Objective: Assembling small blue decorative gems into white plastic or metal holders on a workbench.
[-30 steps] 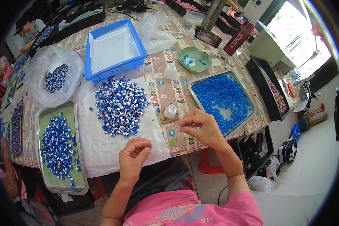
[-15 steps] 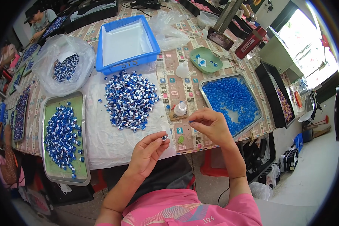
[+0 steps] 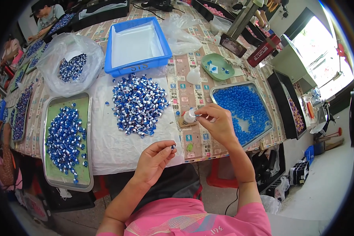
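At the near table edge, a small blue bead point(image 3: 172, 146) is pinched between thumb and fingertips of the left hand point(image 3: 155, 159), now raised closer to the right than a second ago. A small white squeeze bottle point(image 3: 190, 116) is gripped by the closed fingers of the right hand point(image 3: 216, 124), tip pointed left; earlier that hand was held slightly nearer. Bead and bottle tip are near, not touching. Far left of the hands lies a heap of blue-and-white beads point(image 3: 139, 104); right, a metal tray of blue beads point(image 3: 244, 108). Joining seems imminent.
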{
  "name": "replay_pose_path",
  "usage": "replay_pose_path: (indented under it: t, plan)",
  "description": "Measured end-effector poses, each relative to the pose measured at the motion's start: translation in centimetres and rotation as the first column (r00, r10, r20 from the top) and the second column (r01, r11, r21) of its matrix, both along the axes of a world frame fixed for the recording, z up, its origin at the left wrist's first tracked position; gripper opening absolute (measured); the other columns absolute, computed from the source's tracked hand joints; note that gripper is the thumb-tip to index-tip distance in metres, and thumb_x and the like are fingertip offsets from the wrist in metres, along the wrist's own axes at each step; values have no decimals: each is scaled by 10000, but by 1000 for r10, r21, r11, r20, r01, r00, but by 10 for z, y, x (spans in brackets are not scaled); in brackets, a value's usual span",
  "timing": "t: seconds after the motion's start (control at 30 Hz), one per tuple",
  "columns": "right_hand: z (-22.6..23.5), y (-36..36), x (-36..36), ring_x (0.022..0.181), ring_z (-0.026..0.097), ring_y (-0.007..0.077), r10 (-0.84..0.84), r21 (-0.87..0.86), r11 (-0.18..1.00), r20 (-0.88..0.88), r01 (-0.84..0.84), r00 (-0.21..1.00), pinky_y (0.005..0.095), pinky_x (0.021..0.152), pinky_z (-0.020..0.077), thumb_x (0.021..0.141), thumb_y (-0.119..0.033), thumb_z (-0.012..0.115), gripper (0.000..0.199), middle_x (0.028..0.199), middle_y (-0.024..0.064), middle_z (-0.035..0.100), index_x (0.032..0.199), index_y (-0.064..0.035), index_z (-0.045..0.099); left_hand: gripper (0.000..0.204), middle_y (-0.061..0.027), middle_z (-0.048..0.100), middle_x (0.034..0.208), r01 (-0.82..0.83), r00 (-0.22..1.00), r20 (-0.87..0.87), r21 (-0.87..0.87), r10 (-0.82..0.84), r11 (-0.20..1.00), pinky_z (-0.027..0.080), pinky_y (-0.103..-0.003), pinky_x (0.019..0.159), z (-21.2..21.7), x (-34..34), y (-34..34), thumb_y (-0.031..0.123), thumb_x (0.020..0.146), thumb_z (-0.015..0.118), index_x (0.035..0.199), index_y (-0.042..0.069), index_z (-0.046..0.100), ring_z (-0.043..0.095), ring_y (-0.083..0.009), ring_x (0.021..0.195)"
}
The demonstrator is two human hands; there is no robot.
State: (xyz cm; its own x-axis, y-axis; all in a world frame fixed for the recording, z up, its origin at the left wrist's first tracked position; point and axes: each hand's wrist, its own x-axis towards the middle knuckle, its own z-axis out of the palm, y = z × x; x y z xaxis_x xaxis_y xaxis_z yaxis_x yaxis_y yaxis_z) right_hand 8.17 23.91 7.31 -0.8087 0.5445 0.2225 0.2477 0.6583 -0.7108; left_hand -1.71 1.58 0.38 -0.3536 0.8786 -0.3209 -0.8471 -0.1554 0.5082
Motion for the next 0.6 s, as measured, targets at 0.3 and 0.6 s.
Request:
replay_pose_path:
  t: [0.3,0.6]
  plan:
    - [-2,1,-15,765,650,188,55,194,979,31,-60,998,299,636,495,769,-48,740,156,890,73,705,924,-64,741,255,-66,664,1078,-12,999,-38,23,13,1000,531,-264,870,3,-2,-5,52,952,610,1203,10,615,650,-140,958]
    - [0,-36,2,784,653,157,133,-67,988,-75,-138,988,267,680,515,758,9,727,181,904,81,701,931,-40,741,239,-82,667,1061,-26,999,24,-22,26,999,570,-289,858,-2,0,6,74,964,597,1193,5,597,672,-164,950]
